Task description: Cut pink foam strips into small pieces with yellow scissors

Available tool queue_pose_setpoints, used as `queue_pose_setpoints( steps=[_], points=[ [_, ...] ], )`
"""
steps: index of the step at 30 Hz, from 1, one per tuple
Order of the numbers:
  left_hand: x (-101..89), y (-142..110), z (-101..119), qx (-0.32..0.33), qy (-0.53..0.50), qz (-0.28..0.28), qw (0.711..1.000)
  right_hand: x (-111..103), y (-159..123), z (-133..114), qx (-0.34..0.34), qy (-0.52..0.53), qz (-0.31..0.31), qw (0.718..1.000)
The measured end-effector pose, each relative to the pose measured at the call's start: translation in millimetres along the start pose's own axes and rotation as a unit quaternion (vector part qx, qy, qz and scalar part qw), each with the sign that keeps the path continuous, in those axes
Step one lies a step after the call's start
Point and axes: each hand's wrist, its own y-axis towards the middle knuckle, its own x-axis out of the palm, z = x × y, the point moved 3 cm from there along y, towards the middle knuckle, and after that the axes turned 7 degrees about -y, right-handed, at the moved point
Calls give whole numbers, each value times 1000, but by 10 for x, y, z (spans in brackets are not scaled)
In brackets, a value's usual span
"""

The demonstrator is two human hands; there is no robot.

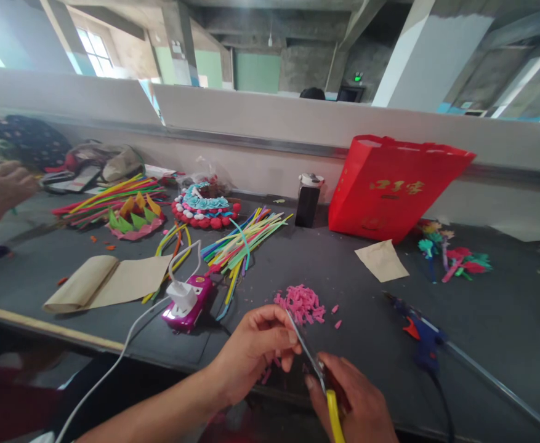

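My right hand (359, 400) grips a pair of scissors (310, 355) with a yellow handle, the blades pointing up and to the left. At the blade tips, my left hand (258, 341) is closed in a pinch. Whatever its fingers hold is too small or hidden to make out. Just beyond both hands lies a small heap of short pink cut pieces (301, 303) on the dark table (316, 258). A few more pink bits show beneath my left hand, near the table's front edge.
A glue gun (424, 341) with a long glue stick lies right. Behind stand a red bag (390, 191) and a bottle (308, 200). Leftward are coloured strips (246, 240), a purple power socket (189, 304) with cables, and brown paper (112, 283). Another person's hand (2, 191) is far left.
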Motion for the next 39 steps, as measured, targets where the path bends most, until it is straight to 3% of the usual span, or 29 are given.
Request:
queue_pose_setpoints(
  steps=[6, 11, 15, 26, 32, 39],
  points=[
    [11, -1, -3, -4, -1, -10, 1000, 11, -9, -31, 48, 27, -21, 998],
    [12, -7, 7, 9, -12, -11, 1000, 34, -40, -23, 8, -26, 32, 999],
    [5, -5, 7, 10, -17, -11, 1000, 35, -49, -22, 4, -26, 5, 1000],
    [4, -23, -16, 5, -8, -15, 1000, 37, -17, -167, 127, 91, -26, 987],
    [-6, -27, -23, -5, -9, -14, 1000, -14, 40, -130, 214, 128, -27, 968],
    [-61, 5, -8, -1, -16, -14, 1000, -62, 78, -84, 240, 134, -22, 961]
  ],
)
